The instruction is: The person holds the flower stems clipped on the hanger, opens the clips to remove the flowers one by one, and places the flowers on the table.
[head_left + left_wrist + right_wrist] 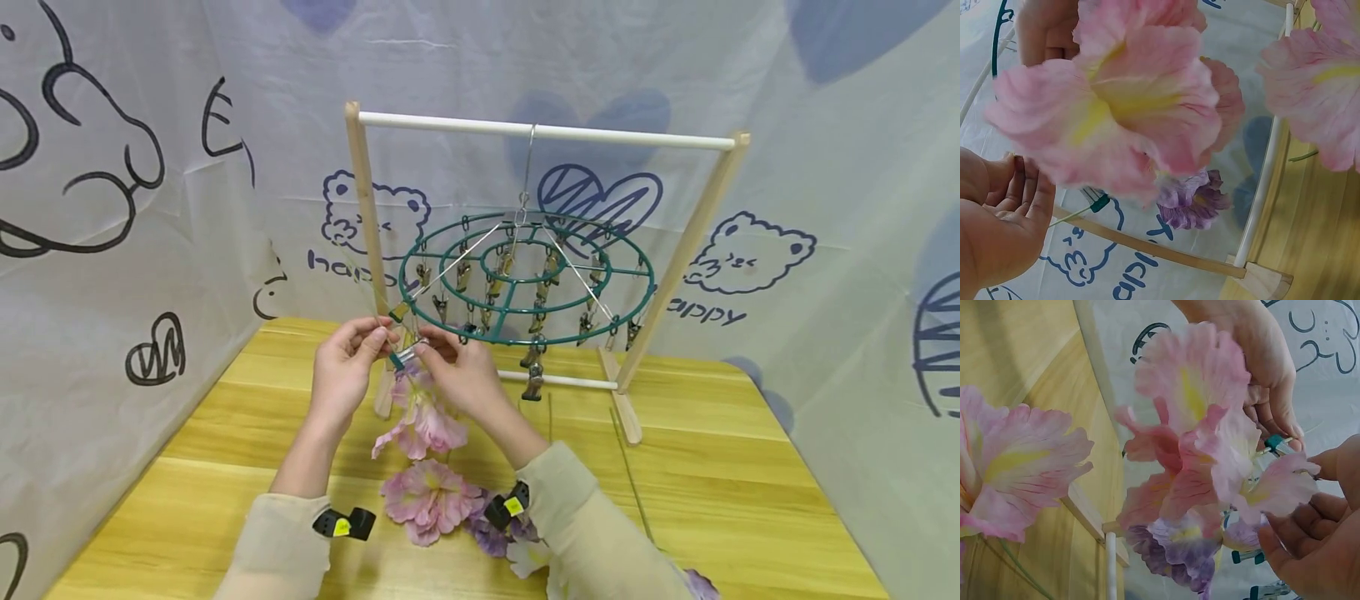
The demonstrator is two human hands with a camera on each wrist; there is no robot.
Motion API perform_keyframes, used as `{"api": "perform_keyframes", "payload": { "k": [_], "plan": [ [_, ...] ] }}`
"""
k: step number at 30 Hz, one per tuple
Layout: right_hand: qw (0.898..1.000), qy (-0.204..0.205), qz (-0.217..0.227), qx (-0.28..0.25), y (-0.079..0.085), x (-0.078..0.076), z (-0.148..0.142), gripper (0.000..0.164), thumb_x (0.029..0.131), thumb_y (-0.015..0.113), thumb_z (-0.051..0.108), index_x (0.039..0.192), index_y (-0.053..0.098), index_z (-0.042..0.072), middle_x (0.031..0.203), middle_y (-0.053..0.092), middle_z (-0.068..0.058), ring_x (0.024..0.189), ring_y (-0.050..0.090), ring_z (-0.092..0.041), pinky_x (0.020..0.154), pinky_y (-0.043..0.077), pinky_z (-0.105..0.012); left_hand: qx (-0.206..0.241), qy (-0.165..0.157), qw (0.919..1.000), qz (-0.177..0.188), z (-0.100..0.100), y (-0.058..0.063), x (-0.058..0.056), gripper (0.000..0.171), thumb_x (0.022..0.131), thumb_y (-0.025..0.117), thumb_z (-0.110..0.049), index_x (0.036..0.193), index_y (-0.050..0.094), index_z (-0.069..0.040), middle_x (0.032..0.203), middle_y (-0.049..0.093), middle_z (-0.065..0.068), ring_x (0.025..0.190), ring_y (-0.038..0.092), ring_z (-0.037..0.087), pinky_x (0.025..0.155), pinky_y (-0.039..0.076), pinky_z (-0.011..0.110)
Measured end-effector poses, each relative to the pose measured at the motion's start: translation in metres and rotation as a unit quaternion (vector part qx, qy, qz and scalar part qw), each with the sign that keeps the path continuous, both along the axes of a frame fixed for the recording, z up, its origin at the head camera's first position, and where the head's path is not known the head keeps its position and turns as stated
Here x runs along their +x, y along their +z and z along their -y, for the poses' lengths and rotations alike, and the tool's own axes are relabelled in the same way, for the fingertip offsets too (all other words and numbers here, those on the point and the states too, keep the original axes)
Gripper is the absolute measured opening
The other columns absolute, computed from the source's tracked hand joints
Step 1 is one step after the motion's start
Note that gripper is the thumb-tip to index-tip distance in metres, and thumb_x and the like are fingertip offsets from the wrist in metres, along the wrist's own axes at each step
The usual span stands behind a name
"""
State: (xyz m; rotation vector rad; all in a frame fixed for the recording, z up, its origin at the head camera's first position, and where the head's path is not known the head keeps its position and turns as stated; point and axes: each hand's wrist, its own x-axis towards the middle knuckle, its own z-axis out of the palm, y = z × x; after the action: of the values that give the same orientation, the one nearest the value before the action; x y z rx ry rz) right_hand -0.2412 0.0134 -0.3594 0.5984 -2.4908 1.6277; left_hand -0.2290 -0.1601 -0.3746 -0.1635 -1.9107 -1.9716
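At the left rim of a green round clip hanger [480, 335], both hands work close together. My left hand [341, 367] pinches a thin green flower stem between thumb and fingertips, beside a metal clip with green tips [405, 357]. Thumb and fingers of my right hand [467, 375] pinch that clip from the other side. Below the clip hangs a pink artificial flower [426, 425], head down; its petals [1141, 100] cover much of the left wrist view. A purple flower [1179, 547] shows behind it in the right wrist view.
The hanger hangs from a white rod [547, 132] on a wooden stand [693, 250], with several metal clips dangling. On the wooden table [750, 467] lie another pink flower [431, 497], purple and white flowers [491, 533] and long stems [633, 475]. A printed cloth [465, 50] stands behind.
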Motion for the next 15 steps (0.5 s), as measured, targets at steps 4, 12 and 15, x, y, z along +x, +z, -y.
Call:
{"api": "perform_keyframes", "payload": {
  "k": [4,12,15],
  "plan": [
    [1.0,-0.006,0.002,-0.019,0.0003,0.0011,-0.0001,0.029,0.101,0.071,0.018,0.126,0.073,0.004,0.109,0.077,-0.011,0.098,0.073,-0.024,0.086,0.061,-0.032,-0.004,0.001,1.0,0.001,0.0002,0.0001,0.0008,0.023,0.106,0.059,-0.005,0.122,0.063,0.011,0.111,0.071,-0.002,0.1,0.069,0.012,0.092,0.059,0.024],
    [0.999,-0.005,-0.012,-0.048,-0.0012,0.0024,-0.0004,0.024,0.096,0.076,0.013,0.117,0.076,0.001,0.104,0.078,-0.012,0.087,0.073,-0.021,0.073,0.059,-0.022,-0.005,0.0,1.0,0.004,0.0008,-0.0015,0.0018,0.024,0.105,0.06,-0.003,0.124,0.063,0.01,0.115,0.073,0.002,0.103,0.071,0.014,0.092,0.059,0.024],
    [0.999,-0.006,-0.008,-0.046,-0.0012,0.0033,-0.0009,0.024,0.096,0.076,0.016,0.116,0.076,0.002,0.105,0.078,-0.01,0.085,0.072,-0.017,0.068,0.057,-0.02,-0.007,0.0,1.0,0.007,0.001,-0.0015,0.0021,0.024,0.104,0.06,-0.003,0.124,0.064,0.01,0.112,0.074,0.003,0.1,0.07,0.011,0.092,0.059,0.024]
  ]
}}
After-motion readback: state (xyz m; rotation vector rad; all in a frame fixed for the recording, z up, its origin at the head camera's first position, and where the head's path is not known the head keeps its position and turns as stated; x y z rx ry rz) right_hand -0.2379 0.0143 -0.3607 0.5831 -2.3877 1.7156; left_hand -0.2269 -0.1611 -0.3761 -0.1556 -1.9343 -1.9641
